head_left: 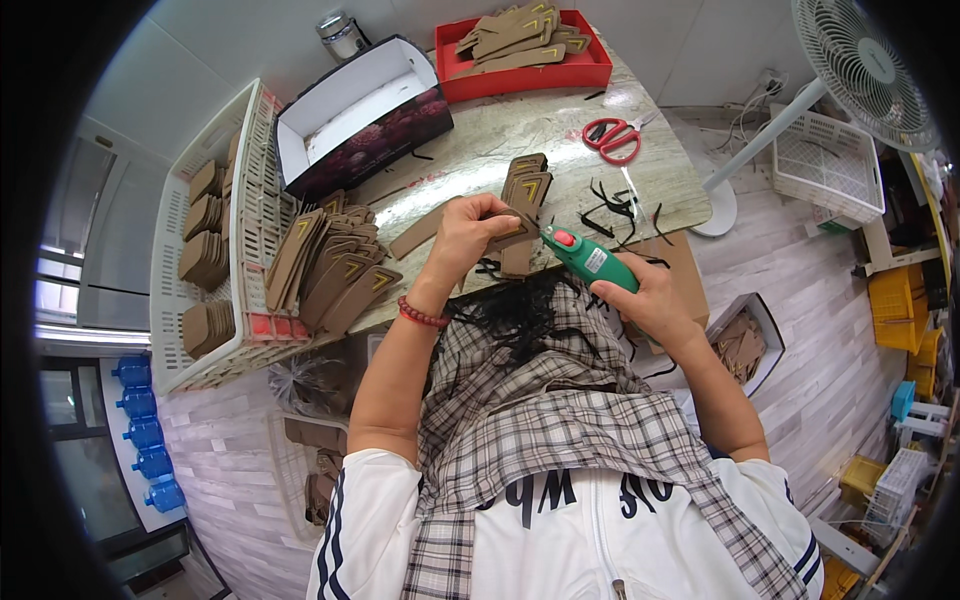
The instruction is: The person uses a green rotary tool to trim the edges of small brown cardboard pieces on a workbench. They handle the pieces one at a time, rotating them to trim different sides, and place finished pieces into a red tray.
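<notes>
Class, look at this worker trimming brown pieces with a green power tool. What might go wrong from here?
1. The green tool's tip works right beside the left hand gripping the brown piece; a slip might hurt the fingers.
2. Black trimmings piled on the plaid cloth could snag the tool.

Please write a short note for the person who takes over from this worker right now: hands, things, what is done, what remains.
Left hand holds a brown piece at the table's edge. Right hand grips the green handheld tool, tip at that piece.
Done or left: cannot tell which piles are finished. Brown pieces lie fanned left, stacked ahead, and in the red tray. Black scraps litter the table; red scissors lie unused.
</notes>
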The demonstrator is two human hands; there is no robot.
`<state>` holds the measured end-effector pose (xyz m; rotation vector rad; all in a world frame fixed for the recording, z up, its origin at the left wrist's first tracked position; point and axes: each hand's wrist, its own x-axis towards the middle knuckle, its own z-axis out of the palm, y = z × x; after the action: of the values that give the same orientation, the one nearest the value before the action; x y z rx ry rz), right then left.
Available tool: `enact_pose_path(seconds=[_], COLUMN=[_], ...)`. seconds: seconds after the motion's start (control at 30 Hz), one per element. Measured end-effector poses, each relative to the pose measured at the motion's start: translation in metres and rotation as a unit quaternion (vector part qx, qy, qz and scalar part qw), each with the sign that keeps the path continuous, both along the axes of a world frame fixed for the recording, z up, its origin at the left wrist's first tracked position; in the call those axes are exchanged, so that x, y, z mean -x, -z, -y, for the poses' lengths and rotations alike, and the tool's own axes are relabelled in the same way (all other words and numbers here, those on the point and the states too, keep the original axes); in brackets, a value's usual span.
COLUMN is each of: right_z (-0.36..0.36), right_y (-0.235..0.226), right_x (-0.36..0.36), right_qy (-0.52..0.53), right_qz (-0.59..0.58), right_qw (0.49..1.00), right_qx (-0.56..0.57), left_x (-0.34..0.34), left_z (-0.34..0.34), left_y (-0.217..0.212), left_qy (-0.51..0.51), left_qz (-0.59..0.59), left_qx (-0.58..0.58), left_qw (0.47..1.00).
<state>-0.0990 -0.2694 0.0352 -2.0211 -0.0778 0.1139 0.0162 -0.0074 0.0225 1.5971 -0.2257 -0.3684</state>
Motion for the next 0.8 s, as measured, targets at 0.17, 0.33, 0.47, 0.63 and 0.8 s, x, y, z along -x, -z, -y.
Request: enact_pose_path(seconds=[0.17,0.33,0.47,0.63,0.8], right_z=[-0.014,-0.010,0.003,0.009,0.008], right_y=[0.001,0.015,0.030,0.040,0.047], right_x=[-0.008,-0.006,0.003,0.010,0.014], right_qy=[0.004,0.065,0.106,0.132,0.145], right_qz=[-0.038,-0.038,-0.026,-0.018,-0.013], right_qw=[0.997,0.990,0.987,0.984,0.983], right_qx=[-0.064,-0.117,-0.114,-0.121,-0.114], left_x=[-0.003,-0.031,-0.031,-0.020,-0.018], left_z=[-0.007,-0.044,-0.034,0.033,0.045], left_y=[-0.001,0.021,0.046,0.048,0.061], left_qy=[0.018,-0.074,-0.179,-0.168,-0.143], left_qz=[0.000,0.010,0.404,0.463,0.512], left_qx=[-0.033,-0.088,-0.397,-0.443,-0.448], left_qw=[0.999,0.993,0.805,0.749,0.718])
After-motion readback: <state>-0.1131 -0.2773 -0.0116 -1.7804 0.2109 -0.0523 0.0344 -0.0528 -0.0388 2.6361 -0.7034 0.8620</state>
